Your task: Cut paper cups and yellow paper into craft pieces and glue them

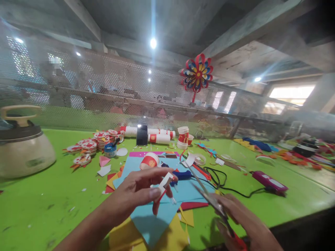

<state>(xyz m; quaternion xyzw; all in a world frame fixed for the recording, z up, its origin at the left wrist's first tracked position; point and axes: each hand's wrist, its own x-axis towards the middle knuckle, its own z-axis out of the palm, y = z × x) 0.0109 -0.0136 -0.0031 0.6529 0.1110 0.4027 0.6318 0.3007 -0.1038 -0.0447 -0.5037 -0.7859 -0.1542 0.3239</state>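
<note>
Between the thumb and fingers of my left hand (141,188) is a small cut piece of white paper (165,183) with a red edge. My right hand (240,212) grips a pair of scissors (216,204), whose blades stand apart and point up and left, away from the piece. Below both hands lie light blue paper sheets (149,223) over yellow paper (125,233). Just beyond my left hand a red and white paper cup (149,161) lies tilted on the blue paper. A blue glue gun (183,175) rests behind my left fingertips, partly hidden.
On the left stand a large kettle (26,150), a stack of red and white paper crafts (89,144) and a blue jar (110,150). Further back are a phone (142,135), stacked cups (183,136) and a paper flower (198,74). A purple power strip (270,182) with a black cable lies right.
</note>
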